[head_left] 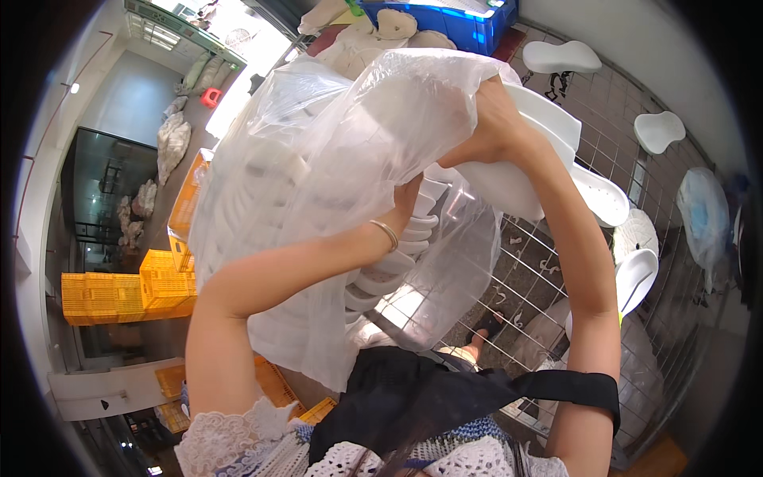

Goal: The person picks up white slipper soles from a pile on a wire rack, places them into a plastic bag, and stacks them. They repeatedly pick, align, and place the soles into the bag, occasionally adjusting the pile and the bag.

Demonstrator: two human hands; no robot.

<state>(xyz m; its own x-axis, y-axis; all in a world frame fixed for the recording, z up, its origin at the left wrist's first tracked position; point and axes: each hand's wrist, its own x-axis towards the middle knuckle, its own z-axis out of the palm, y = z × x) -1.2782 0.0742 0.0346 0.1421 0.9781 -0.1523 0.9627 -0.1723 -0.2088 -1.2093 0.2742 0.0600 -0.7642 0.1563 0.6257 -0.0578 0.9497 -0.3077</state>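
A large translucent plastic bag (pixel 318 183) fills the middle of the view, with several white shoe soles stacked inside it. My right hand (pixel 497 119) is bent at the bag's upper right edge, closed on the plastic; its fingertips go under the film. White soles (pixel 548 119) lie beside and beneath that wrist. My left hand (pixel 407 199), below a bangle on the wrist, reaches under the bag's edge next to a row of curved white soles (pixel 417 230). The film hides most of its fingers.
A wire-grid surface (pixel 517 262) lies to the right, with loose white soles (pixel 600 195) on it. A blue crate (pixel 469 28) is at the far side beside more pale soles. Yellow crates (pixel 119 294) stand at left. A clear bag (pixel 703 215) hangs at far right.
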